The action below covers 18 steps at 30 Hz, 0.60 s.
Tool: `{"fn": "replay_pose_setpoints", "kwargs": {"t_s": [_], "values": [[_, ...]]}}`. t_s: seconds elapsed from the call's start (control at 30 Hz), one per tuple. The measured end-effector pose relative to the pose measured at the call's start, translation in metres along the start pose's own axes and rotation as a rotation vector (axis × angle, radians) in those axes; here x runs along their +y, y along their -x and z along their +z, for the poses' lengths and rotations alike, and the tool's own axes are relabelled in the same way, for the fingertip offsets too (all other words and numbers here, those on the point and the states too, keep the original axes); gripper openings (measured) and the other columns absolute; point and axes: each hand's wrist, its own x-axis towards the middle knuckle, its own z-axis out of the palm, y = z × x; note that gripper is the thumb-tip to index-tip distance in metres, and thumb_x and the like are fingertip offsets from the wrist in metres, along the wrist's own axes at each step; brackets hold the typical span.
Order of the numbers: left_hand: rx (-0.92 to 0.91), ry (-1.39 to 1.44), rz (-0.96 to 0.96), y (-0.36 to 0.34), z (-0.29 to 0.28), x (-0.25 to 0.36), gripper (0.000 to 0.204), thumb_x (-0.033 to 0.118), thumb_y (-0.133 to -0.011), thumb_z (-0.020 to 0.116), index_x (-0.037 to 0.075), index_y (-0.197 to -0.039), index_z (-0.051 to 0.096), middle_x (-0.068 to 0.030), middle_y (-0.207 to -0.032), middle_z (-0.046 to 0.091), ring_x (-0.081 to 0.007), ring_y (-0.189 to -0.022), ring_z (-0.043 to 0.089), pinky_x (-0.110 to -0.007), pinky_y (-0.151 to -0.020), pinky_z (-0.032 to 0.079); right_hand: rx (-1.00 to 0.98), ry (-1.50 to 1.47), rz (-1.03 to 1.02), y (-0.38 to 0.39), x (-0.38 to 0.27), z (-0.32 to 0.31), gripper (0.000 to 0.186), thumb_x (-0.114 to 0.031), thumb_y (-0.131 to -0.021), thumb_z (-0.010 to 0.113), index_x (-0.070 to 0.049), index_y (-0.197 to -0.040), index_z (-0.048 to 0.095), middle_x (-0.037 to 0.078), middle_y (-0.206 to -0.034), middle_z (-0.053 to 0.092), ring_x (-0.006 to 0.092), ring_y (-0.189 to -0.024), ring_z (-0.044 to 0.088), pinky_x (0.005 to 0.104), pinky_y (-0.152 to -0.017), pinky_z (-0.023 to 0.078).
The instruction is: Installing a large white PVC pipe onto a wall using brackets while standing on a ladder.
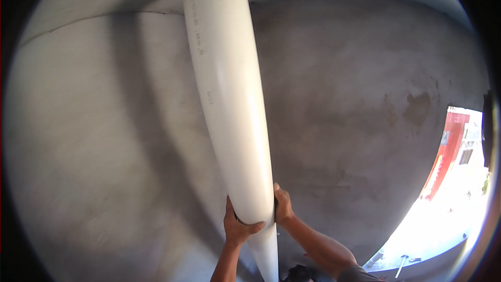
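Note:
A long white plastic pipe [235, 109] stands nearly upright in front of me, with small dark print along its left side. Its wide part runs up past the top edge of the picture. Below my hands a narrower-looking white length [267, 253] carries on downward. My left hand [238, 227] is wrapped round the left and front of the pipe where the wide part ends, thumb across it. Pressed against the pipe's right side, a little higher, is my right hand [283, 206]; its thumb points up and its other fingers are mostly hidden behind the pipe.
Grey plastered walls [355, 89] meet behind the pipe, whose shadow falls on the left wall [68, 125]. At the right, a bright opening [443, 219] shows a red post [443, 159] outside. A thin light rod [401, 266] lies near its sill. Something dark [298, 273] shows below my right forearm.

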Motion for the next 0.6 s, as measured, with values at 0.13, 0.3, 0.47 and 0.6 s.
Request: {"fn": "replay_pose_setpoints", "kwargs": {"t_s": [0.13, 0.3, 0.47, 0.6], "values": [[0.083, 0.127, -0.103, 0.0, -0.02, -0.018, 0.1, 0.026, -0.045, 0.089, 0.001, -0.13, 0.043, -0.0102, -0.119, 0.057, -0.0227, -0.107, 0.058, -0.037, -0.093, 0.048, 0.074, -0.052, 0.137, 0.0, 0.029, 0.02, 0.053, -0.047, -0.094, 0.049, 0.003, -0.097, 0.068, 0.009, -0.09, 0.067, 0.0152, -0.084, 0.057, 0.0311, -0.079, 0.045], [0.116, -0.181, -0.149, 0.004, -0.03, -0.066, 0.112, 0.042, -0.037, 0.095, 0.0, -0.128, 0.045, -0.012, -0.117, 0.058, -0.0237, -0.105, 0.059, -0.041, -0.091, 0.049, -0.009, 0.303, -0.045, -0.028, 0.011, 0.004, 0.049, -0.044, -0.096, 0.045, 0.0, -0.081, 0.059, 0.005, -0.068, 0.054, 0.0107, -0.071, 0.045, 0.0339, -0.066, 0.041], [0.054, -0.626, 0.151, -0.048, -0.02, -0.058, 0.089, 0.043, -0.043, 0.09, 0.002, -0.114, 0.054, -0.0101, -0.103, 0.063, -0.0239, -0.089, 0.064, -0.037, -0.078, 0.053, -0.03, 0.133, -0.026, -0.077, 0.009, -0.007, 0.054, -0.049, -0.095, 0.045, 0.0, -0.087, 0.067, 0.011, -0.077, 0.067, 0.0136, -0.068, 0.056, 0.0339, -0.072, 0.046], [0.159, -0.266, 0.069, -0.05, -0.004, -0.059, 0.086, 0.06, -0.053, 0.083, -0.001, -0.108, 0.058, -0.0092, -0.102, 0.062, -0.0202, -0.092, 0.061, -0.035, -0.081, 0.05, -0.039, 0.015, 0.172, -0.074, 0.004, 0.01, 0.056, -0.049, -0.096, 0.046, 0.001, -0.114, 0.061, 0.013, -0.112, 0.064, 0.021, -0.102, 0.058, 0.0326, -0.091, 0.044]]}}
